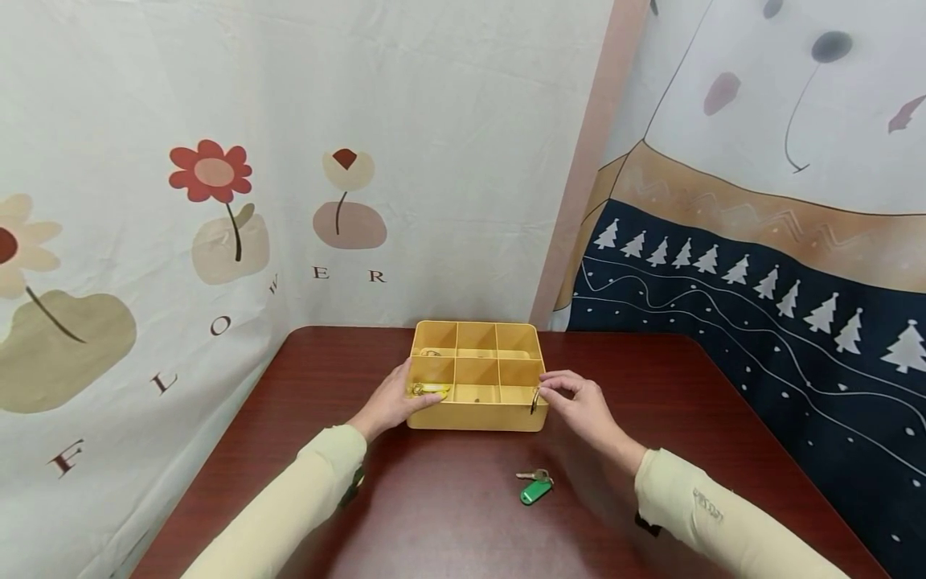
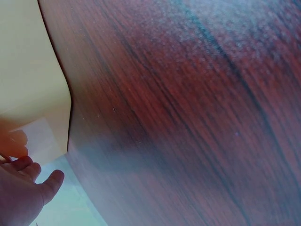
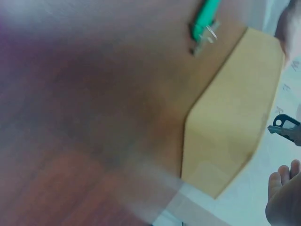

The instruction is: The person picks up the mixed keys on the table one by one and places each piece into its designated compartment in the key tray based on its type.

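Observation:
A yellow divided box (image 1: 473, 416) with several compartments stands toward the far side of the table. My left hand (image 1: 387, 404) holds its left front corner, the thumb over the front rim and the fingers along the left wall. My right hand (image 1: 584, 406) pinches a key (image 3: 273, 129) with a black tag (image 3: 286, 125) above the front right compartment. Yellow-tagged keys (image 1: 432, 388) lie in the front left compartment. On the table in front of the box lies a key (image 1: 531, 475) on a ring with a green tag (image 1: 536, 492).
The dark red wooden table (image 1: 448, 507) runs back to a pale flower-printed curtain (image 1: 448, 161). On the right hangs a dark cloth (image 1: 723, 314) with white trees. A small metal ring (image 1: 432, 353) shows in the box's back left compartment.

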Demonstrator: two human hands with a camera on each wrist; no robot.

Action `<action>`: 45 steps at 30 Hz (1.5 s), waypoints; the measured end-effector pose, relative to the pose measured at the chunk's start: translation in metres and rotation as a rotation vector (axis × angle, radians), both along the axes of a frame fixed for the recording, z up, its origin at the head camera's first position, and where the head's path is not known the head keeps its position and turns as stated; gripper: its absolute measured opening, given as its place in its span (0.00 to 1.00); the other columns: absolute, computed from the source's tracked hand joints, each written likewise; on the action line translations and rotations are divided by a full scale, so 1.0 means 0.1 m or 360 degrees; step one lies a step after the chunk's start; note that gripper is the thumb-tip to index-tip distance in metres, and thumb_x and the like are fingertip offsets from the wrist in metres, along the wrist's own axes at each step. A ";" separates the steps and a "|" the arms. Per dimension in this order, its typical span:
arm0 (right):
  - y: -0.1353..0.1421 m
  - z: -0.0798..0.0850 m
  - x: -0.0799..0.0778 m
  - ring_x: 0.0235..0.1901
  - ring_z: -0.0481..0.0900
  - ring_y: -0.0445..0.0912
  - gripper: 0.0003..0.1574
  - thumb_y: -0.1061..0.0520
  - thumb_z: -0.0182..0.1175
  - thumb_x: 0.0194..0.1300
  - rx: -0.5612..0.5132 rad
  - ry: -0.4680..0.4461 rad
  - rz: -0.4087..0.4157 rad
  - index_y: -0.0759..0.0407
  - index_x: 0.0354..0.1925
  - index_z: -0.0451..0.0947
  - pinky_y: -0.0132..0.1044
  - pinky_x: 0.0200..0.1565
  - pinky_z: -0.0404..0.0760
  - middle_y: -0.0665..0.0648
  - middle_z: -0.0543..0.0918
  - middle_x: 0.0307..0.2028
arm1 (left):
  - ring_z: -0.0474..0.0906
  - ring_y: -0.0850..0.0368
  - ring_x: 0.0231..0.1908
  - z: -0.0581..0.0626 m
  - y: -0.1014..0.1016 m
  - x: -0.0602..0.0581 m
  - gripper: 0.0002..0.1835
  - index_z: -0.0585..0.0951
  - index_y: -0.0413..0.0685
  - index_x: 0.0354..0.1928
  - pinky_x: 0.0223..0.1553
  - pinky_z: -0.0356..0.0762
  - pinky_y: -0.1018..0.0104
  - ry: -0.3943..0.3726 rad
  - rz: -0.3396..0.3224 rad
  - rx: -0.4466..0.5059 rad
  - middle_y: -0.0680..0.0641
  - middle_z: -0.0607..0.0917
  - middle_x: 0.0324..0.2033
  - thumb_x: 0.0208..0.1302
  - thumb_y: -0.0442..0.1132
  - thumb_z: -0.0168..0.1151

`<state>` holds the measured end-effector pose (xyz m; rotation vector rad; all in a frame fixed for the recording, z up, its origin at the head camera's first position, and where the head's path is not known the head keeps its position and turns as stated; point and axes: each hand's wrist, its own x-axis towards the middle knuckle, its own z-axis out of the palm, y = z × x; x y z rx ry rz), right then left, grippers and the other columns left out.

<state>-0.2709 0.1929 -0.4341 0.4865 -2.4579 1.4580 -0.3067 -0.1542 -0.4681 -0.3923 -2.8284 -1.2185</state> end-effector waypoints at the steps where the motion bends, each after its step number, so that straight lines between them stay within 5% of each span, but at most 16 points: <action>1: 0.01 0.02 -0.03 0.50 0.80 0.51 0.05 0.61 0.68 0.64 -0.0016 -0.0006 -0.0013 0.61 0.37 0.88 0.33 0.47 0.80 0.59 0.85 0.47 | 0.55 0.37 0.71 0.00 0.00 0.00 0.57 0.48 0.35 0.77 0.69 0.55 0.44 -0.0004 0.0001 -0.0001 0.31 0.58 0.72 0.59 0.57 0.70; 10: 0.10 0.19 -0.28 0.53 0.80 0.51 0.09 0.57 0.65 0.67 -0.0047 -0.0024 -0.0193 0.63 0.41 0.87 0.32 0.50 0.78 0.60 0.85 0.49 | 0.54 0.38 0.72 0.00 0.00 0.00 0.57 0.47 0.36 0.77 0.69 0.54 0.43 -0.0022 0.0006 -0.0007 0.32 0.57 0.73 0.60 0.58 0.69; 20: 0.19 0.13 -0.56 0.53 0.78 0.53 0.15 0.55 0.64 0.68 -0.0096 -0.0070 -0.0421 0.64 0.48 0.85 0.48 0.56 0.76 0.62 0.84 0.50 | 0.54 0.38 0.72 -0.01 0.00 -0.01 0.58 0.46 0.37 0.77 0.69 0.54 0.44 -0.0019 0.0007 -0.0009 0.32 0.57 0.73 0.59 0.59 0.70; 30: 0.13 0.10 -0.82 0.54 0.77 0.55 0.15 0.54 0.63 0.69 -0.0082 -0.0094 -0.0553 0.64 0.46 0.86 0.50 0.59 0.74 0.63 0.83 0.52 | 0.55 0.38 0.72 -0.02 0.00 -0.01 0.56 0.46 0.38 0.78 0.69 0.54 0.43 -0.0025 0.0005 -0.0001 0.32 0.58 0.72 0.60 0.55 0.70; 45: -0.18 0.21 -1.10 0.47 0.79 0.54 0.14 0.53 0.62 0.67 0.0063 -0.0015 -0.0580 0.61 0.42 0.87 0.49 0.53 0.76 0.61 0.87 0.43 | 0.54 0.39 0.72 -0.02 -0.01 -0.01 0.57 0.47 0.38 0.78 0.69 0.54 0.44 -0.0034 0.0018 0.0002 0.34 0.57 0.73 0.60 0.57 0.69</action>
